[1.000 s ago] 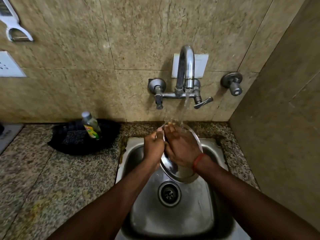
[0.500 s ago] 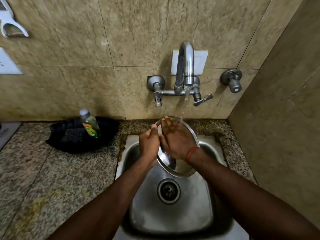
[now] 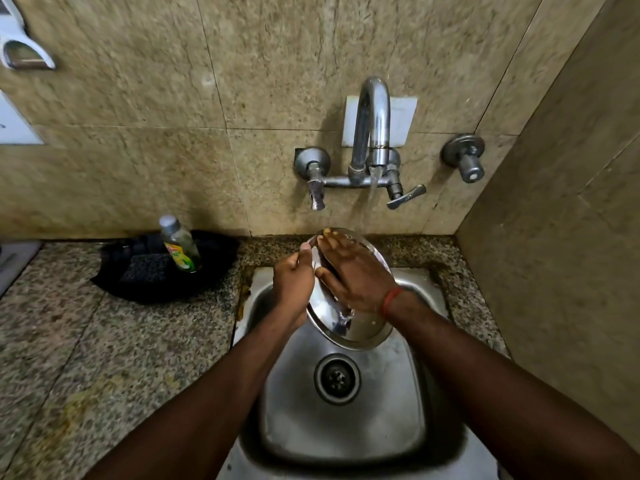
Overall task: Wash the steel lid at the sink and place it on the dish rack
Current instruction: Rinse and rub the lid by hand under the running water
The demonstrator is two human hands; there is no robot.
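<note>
A round steel lid (image 3: 360, 327) is held tilted over the steel sink (image 3: 346, 427), under the tap's running stream. My left hand (image 3: 294, 282) grips the lid's left rim. My right hand (image 3: 356, 271) lies flat on the lid's upper face, fingers spread and pointing away from me, with a red thread around the wrist. Water from the tap (image 3: 374, 126) falls onto the lid's far edge. No dish rack is in view.
A black tray (image 3: 214, 271) on the granite counter (image 3: 86, 358) left of the sink holds a green dish-soap bottle (image 3: 180, 247) and a dark scrub pad (image 3: 145, 268). Tiled walls close in at the back and right. A second valve (image 3: 465, 157) sticks out at the right.
The lid and both hands stay under the stream. My right hand has slid a little across the lid's face. The view has shifted slightly.
</note>
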